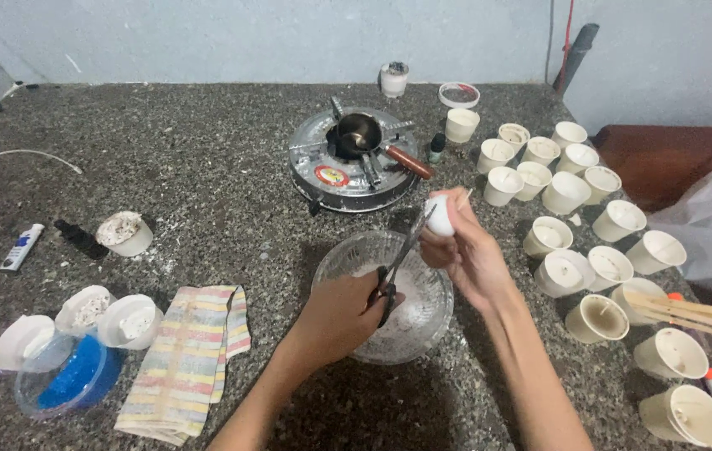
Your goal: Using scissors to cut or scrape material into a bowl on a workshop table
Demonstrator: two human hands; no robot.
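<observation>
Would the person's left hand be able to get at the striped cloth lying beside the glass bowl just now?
Probably not freely: the left hand grips scissors over the glass bowl. The striped cloth lies close on that side, with nothing between, so its path looks free.

White candle (pixel 440 217) upright over glass bowl (pixel 347 259); scissors (pixel 402 255) blades touching it.

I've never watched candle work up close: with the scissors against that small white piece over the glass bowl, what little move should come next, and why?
Probably a short scrape or snip downward. The left hand has the scissors touching the white wax piece that the right hand holds above the glass bowl, so the bits should drop into it.
</observation>
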